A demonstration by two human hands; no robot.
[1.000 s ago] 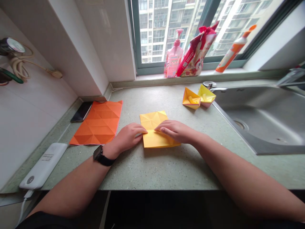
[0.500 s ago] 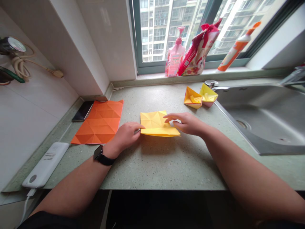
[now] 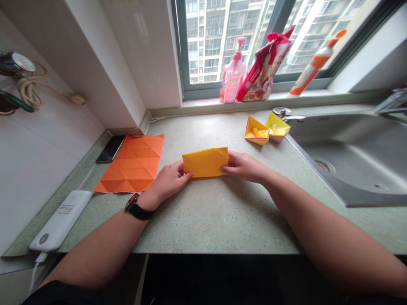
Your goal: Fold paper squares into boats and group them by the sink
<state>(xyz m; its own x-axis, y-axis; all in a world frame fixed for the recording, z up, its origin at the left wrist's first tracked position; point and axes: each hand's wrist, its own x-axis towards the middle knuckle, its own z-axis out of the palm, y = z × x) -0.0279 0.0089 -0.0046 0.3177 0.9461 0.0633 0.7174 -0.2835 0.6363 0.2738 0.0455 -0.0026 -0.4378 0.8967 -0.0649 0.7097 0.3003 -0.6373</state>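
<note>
A folded sheet of yellow-orange origami paper (image 3: 206,162) forms a narrow rectangle on the stone counter (image 3: 216,224). My left hand (image 3: 168,182) grips its left end, and my right hand (image 3: 243,166) pinches its right end. Left of the paper lies a creased orange origami sheet (image 3: 132,163), flat and a little apart from my left hand. Beyond my right hand stand two yellow paper boats (image 3: 257,130), with the second boat (image 3: 277,128) touching the first.
A black phone (image 3: 110,149) lies partly under the orange sheet. A white power bank (image 3: 60,220) with a cable sits near the front left edge. A steel sink (image 3: 349,161) lies to the right. Pink soap (image 3: 232,72), a snack bag (image 3: 263,67) and an orange-and-white tube (image 3: 311,67) stand on the sill.
The yellow paper has gone from a wider creased shape to a narrow folded rectangle with its darker side showing. Both hands have closed on its ends, and my right hand has moved left.
</note>
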